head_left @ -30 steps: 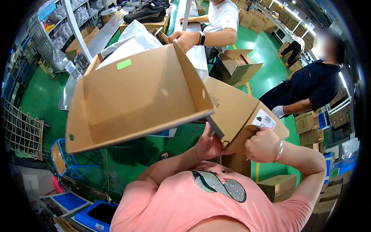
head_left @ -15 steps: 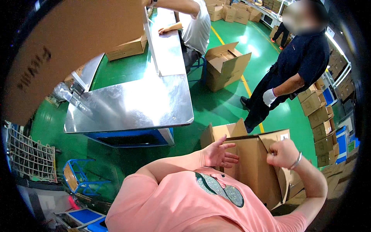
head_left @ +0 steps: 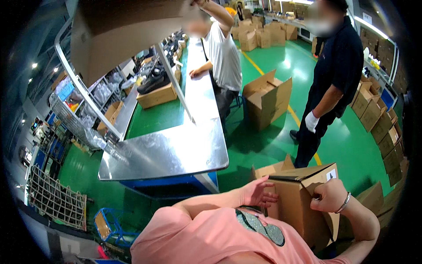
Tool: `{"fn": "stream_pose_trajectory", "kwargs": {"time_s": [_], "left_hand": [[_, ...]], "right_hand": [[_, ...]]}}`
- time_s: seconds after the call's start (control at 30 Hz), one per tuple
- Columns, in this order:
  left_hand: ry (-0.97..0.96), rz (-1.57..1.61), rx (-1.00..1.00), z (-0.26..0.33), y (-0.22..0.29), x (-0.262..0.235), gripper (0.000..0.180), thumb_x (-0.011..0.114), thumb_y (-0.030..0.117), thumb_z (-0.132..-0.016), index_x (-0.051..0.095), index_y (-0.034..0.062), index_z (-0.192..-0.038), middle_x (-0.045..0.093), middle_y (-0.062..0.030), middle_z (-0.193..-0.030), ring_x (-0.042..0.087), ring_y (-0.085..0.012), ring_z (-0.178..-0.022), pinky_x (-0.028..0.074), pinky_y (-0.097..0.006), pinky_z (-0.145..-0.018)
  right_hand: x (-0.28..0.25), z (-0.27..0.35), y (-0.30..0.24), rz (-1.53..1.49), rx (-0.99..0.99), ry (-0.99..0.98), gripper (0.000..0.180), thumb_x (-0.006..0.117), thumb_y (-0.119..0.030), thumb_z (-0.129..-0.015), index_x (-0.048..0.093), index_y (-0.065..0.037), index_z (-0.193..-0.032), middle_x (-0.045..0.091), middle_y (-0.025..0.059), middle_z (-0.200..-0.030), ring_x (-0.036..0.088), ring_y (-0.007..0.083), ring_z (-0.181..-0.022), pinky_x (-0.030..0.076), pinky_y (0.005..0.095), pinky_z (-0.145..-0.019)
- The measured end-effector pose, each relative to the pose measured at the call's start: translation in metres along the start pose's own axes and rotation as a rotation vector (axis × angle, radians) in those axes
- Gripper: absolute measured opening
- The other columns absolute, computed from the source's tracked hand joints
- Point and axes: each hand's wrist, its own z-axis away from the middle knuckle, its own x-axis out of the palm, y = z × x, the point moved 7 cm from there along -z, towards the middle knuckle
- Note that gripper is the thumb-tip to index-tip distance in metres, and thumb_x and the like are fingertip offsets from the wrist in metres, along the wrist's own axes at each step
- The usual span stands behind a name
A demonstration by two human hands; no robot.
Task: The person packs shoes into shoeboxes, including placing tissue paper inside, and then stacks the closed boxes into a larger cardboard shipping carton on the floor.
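Left hand is facing the box, fingers apart, contact unclear; right hand is clamping its upper edge. Box is showing just past the table's near right corner. One-sided grip is risking edge bending, box twisting loose.

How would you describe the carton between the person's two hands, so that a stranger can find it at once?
Find the shiny metal table, then look down and right in the picture. There, between the open left hand and the closed right hand, is a brown carton. A white label just above the right hand sets it apart from the open carton farther back.
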Motion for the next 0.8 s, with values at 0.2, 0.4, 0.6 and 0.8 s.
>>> {"fn": "stream_pose_trajectory", "kwargs": {"time_s": [0.2,0.4,0.6,0.8], "left_hand": [[0.159,0.058,0.042,-0.035,-0.013,-0.062,0.060,0.045,0.054,-0.072,0.025,0.0173,-0.115,0.042,-0.0133,-0.098,0.045,-0.0267,-0.084,0.036,-0.047,-0.076],[0.471,0.152,0.219,-0.022,0.006,-0.129,0.069,0.032,0.062,-0.072,0.023,0.0152,-0.123,0.032,-0.0135,-0.120,0.034,-0.0287,-0.106,0.023,-0.050,-0.088],[-0.022,0.165,0.267,-0.006,0.020,-0.148,0.061,0.025,0.061,-0.074,0.044,0.0136,-0.109,0.046,-0.0088,-0.111,0.042,-0.0245,-0.099,0.032,-0.049,-0.079],[-0.443,0.132,0.509,0.064,0.059,-0.084,0.047,0.045,0.041,-0.074,0.045,0.0085,-0.107,0.049,-0.0092,-0.108,0.048,-0.0228,-0.094,0.040,-0.044,-0.073]], "right_hand": [[-0.023,-0.021,-0.012,0.010,-0.039,-0.046,0.026,0.055,-0.031,-0.056,0.055,-0.005,-0.053,0.050,0.0129,-0.050,0.052,0.0297,-0.051,0.043,0.0359,-0.050],[-0.068,-0.067,-0.059,0.075,-0.190,-0.099,0.025,0.054,-0.026,-0.056,0.049,-0.002,-0.049,0.045,0.0149,-0.047,0.048,0.0297,-0.046,0.040,0.0353,-0.045],[-0.142,-0.097,-0.149,0.005,-0.412,-0.071,0.019,0.055,-0.008,-0.053,0.039,0.001,-0.049,0.030,0.0088,-0.040,0.035,0.0143,-0.033,0.030,0.0271,-0.035],[-0.170,-0.100,-0.227,0.149,-0.648,-0.014,0.013,0.050,-0.007,-0.042,0.037,-0.004,-0.042,0.030,0.0014,-0.035,0.032,0.0138,-0.029,0.021,0.0263,-0.032]]}}
